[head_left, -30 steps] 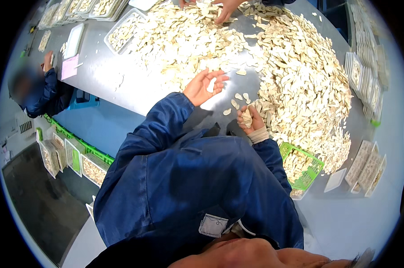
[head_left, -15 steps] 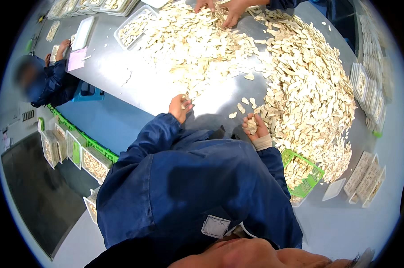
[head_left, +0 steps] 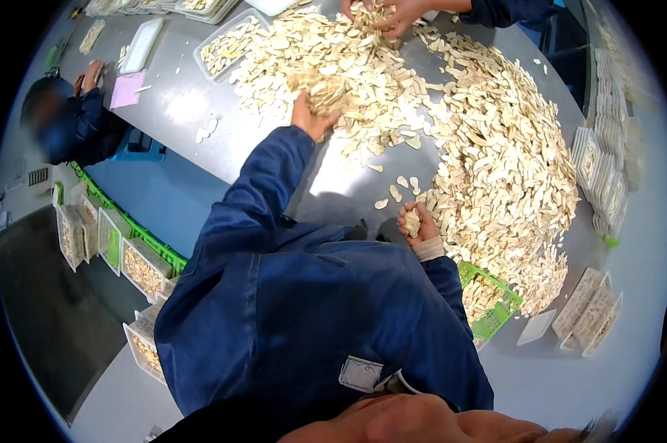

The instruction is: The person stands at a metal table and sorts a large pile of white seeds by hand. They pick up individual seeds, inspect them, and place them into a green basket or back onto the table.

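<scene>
A broad heap of pale, flat dried slices (head_left: 348, 59) covers the middle of the metal table. My left hand (head_left: 314, 121) reaches to its near edge, thumb and fingers spread. Just beyond those fingers some slices are smeared by motion. Close to my body, my right hand (head_left: 420, 224) is curled around a few slices (head_left: 412, 221), palm up. It rests beside a second, larger heap (head_left: 503, 155) on the right. Several loose slices (head_left: 397, 192) lie between the two heaps, just left of the right hand.
Across the table another person's hands (head_left: 400, 15) handle slices. A clear tray (head_left: 206, 68) stands left of the heap; a green basket (head_left: 496, 317) is by my right forearm. Stacked trays (head_left: 599, 173) line the right side. Another person (head_left: 67, 122) works at far left.
My left hand has moved forward from the table's near side to the heap, and its fingers have spread. My right hand has barely moved and keeps its slices.
</scene>
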Demonstrator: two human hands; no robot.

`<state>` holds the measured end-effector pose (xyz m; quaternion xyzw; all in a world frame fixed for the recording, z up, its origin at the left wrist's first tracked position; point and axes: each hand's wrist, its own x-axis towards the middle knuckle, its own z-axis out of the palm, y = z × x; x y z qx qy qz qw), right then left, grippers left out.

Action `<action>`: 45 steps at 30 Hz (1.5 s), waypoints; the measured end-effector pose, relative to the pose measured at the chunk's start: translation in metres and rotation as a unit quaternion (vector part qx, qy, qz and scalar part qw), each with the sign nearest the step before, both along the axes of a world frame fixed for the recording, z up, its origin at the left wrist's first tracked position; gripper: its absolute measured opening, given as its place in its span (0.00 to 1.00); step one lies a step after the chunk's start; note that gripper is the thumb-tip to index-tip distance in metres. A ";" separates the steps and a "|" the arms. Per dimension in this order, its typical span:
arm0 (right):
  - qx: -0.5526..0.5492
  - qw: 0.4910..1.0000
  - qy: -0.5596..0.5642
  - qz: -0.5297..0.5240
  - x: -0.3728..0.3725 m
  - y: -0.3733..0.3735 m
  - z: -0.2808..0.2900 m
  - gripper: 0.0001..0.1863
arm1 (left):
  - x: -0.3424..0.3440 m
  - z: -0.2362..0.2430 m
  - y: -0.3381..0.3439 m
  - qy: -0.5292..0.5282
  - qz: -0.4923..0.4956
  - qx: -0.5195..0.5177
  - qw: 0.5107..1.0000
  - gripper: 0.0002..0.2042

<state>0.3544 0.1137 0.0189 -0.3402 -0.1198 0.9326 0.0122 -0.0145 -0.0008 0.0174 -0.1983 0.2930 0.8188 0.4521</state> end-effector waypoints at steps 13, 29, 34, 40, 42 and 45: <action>-0.013 0.999 -0.010 -0.033 0.000 -0.002 -0.006 0.14 | 0.041 0.004 0.005 0.054 -0.275 0.083 0.956 0.18; 0.065 0.992 -0.076 -0.074 0.031 0.011 0.024 0.14 | 0.006 -0.054 0.044 0.249 -0.367 -0.141 0.885 0.32; 0.186 0.930 -0.161 -0.274 0.161 0.049 0.069 0.12 | 0.005 -0.027 0.041 0.267 -0.307 -0.189 0.894 0.24; 0.406 0.809 -0.345 -0.248 0.351 0.068 0.079 0.15 | 0.046 -0.026 0.034 0.262 -0.310 -0.210 0.889 0.17; 0.506 0.705 -0.465 -0.177 0.382 0.064 0.063 0.19 | 0.063 -0.014 0.035 0.264 -0.337 -0.198 0.882 0.17; 0.546 0.662 -0.487 -0.163 0.361 0.058 0.056 0.25 | 0.080 -0.002 0.032 0.271 -0.366 -0.186 0.870 0.17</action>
